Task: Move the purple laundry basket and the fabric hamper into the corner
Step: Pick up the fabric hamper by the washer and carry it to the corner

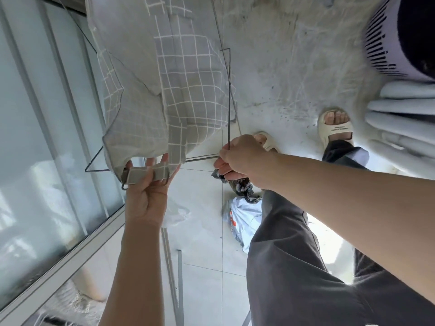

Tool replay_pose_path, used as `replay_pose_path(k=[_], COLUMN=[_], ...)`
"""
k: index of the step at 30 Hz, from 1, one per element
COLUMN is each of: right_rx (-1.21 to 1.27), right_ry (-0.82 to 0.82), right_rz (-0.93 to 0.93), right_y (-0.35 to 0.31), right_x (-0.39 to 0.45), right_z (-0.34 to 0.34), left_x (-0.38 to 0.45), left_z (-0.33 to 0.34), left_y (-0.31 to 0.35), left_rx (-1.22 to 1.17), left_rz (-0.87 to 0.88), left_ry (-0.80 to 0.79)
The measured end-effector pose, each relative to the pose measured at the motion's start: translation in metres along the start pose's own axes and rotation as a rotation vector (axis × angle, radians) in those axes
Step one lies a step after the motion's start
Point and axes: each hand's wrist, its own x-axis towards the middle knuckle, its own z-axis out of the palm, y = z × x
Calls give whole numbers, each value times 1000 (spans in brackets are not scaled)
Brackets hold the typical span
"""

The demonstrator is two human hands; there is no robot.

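Dark trouser legs (pixel 294 267) fill the lower frame, and both forearms reach out over them to the fabric hamper (pixel 164 90); the left hand (pixel 147 194) curls its fingers through the hamper's fabric handle (pixel 146 175), and the right hand (pixel 242 158) is pinched shut on a thin rod of the wire frame (pixel 229 109); the hamper hangs tilted just ahead of both hands, beside the glass door (pixel 42 137); this looks like the hamper's carry; the next move calls for setting it down level; the purple laundry basket (pixel 386 43) stands well apart at the upper right.
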Motion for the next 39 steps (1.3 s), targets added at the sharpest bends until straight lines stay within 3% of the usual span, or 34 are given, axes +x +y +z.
replay_pose_path(k=[6, 15, 27, 31, 39], right_rx=[-189, -416, -516, -539, -543], right_ry=[30, -45, -71, -46, -15], right_rz=[-87, -79, -43, 18, 119], right_y=[-18, -48, -23, -8, 4], right_x=[20, 41, 54, 54, 59], right_z=[27, 54, 73, 63, 42], left_x=[43, 98, 142, 141, 126], left_z=[-8, -13, -61, -71, -88], left_y=[33, 60, 83, 71, 30], left_rx=[72, 35, 122, 180, 212], left_rz=[8, -8, -35, -88, -217], left_ry=[-83, -56, 167, 341, 431])
